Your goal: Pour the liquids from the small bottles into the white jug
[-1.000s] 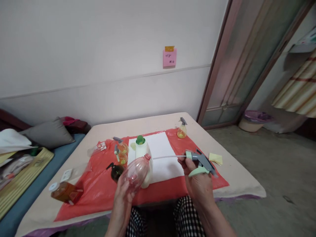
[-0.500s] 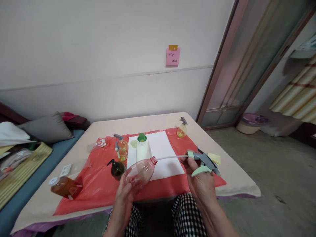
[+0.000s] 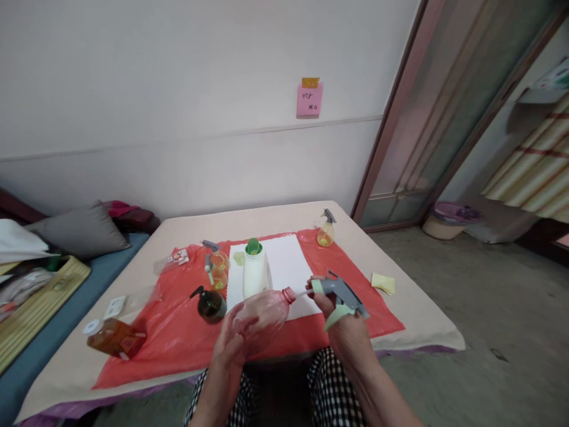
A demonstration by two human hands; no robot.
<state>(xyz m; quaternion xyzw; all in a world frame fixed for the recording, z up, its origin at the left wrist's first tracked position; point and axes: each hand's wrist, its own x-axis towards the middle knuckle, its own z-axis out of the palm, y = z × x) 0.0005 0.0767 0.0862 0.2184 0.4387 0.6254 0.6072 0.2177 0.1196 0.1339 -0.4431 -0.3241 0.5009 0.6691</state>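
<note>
My left hand (image 3: 232, 341) is wrapped round a clear pink bottle (image 3: 267, 314), tilted with its threaded mouth towards the right. In my right hand (image 3: 344, 332) is a grey and pale-green trigger sprayer head (image 3: 335, 292). Its thin dip tube points left and runs into the bottle's mouth, while a short gap separates the collar from the neck. Behind the bottle stands a white jug (image 3: 254, 274) with a green cap (image 3: 254, 246) lying over its opening. Left of my left hand is a dark pump bottle (image 3: 212, 306).
Spray bottles with yellow liquid stand at the left (image 3: 219, 270) and far right (image 3: 326, 233) of the red sheet (image 3: 182, 350). A white cloth (image 3: 288, 255) lies mid-table. An amber bottle (image 3: 114, 338) lies front left; yellow sticky notes (image 3: 383, 283) lie right.
My right hand has moved left with the sprayer head, and more of the dip tube has gone into the bottle. The bottle has shifted slightly right.
</note>
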